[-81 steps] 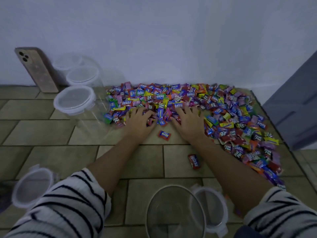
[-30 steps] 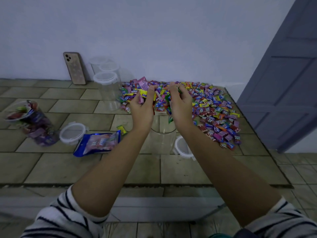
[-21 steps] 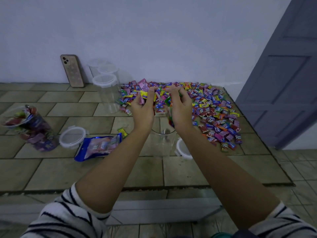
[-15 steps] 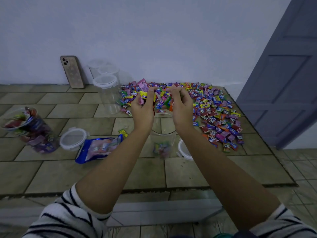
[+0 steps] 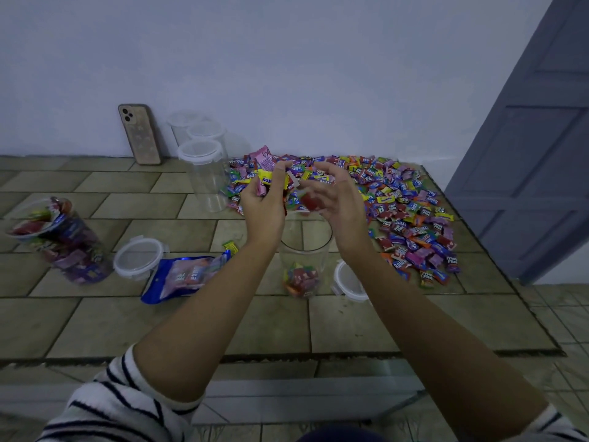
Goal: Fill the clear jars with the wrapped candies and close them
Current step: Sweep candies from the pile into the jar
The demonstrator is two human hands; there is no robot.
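Filling barely begun: the open jar [image 5: 304, 247] holds a shallow layer. The left hand [image 5: 266, 205] grip clasps wrapped candies [image 5: 271, 181]; the right hand [image 5: 339, 202] grip is half-curled, hold indeterminate. The lidded jars [image 5: 204, 173] at eleven o'clock stand empty.

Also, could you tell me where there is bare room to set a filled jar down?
Bare tiles lie on the near side of the blue bag and open jar, and between the phone, the filled jar and the lidded jars. The candy pile crowds the back right.

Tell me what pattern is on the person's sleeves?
White with thin dark stripes; the left sleeve shows it best, in the head view.
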